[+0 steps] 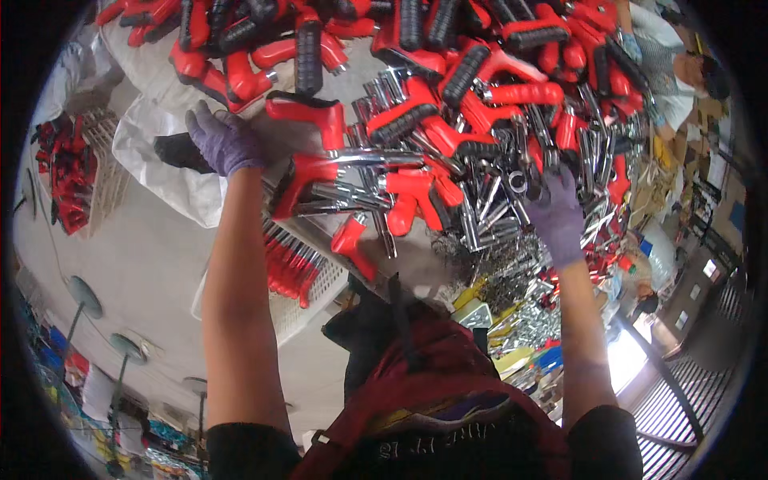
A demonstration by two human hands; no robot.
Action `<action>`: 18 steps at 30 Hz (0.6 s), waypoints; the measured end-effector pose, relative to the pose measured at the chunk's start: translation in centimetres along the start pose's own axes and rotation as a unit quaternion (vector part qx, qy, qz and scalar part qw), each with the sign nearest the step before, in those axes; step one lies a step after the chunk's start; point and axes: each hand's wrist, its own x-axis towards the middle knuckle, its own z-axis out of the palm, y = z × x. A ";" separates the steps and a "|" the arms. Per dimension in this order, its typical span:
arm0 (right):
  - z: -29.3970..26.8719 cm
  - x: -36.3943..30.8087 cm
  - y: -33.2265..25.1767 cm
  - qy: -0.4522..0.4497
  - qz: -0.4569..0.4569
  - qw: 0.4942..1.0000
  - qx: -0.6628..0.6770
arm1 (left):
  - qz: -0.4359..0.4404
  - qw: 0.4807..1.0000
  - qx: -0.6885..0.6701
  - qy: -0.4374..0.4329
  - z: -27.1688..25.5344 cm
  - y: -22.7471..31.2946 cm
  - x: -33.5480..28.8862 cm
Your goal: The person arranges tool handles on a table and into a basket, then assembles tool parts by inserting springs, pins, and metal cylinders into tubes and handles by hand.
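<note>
My left hand [226, 144], in a purple glove, is at the left edge of the pile with its fingers apart. A black piece [180, 152] lies partly under it, against a white sack [164, 180]. My right hand [558, 216], also gloved in purple, reaches into the metal parts on the right. Its fingers close round the near end of a chrome rod [541, 128]; the fingertips are partly hidden. A chrome ring end [518, 184] is beside this hand. Several red handles with black grips [408, 112] and chrome shafts [372, 158] are heaped between my hands.
Below the heap, a white plastic crate [324, 284] holds red-handled pieces. Another crate [104, 172] of red parts stands at far left. Small loose metal parts [544, 316] are spread at right. Round-topped stools [84, 296] stand on the floor at left. Other people are at the right.
</note>
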 end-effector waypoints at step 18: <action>6.1 -10.4 11.2 0.211 -0.032 0.968 0.136 | 0.066 0.994 0.080 -0.015 1.5 -2.1 1.2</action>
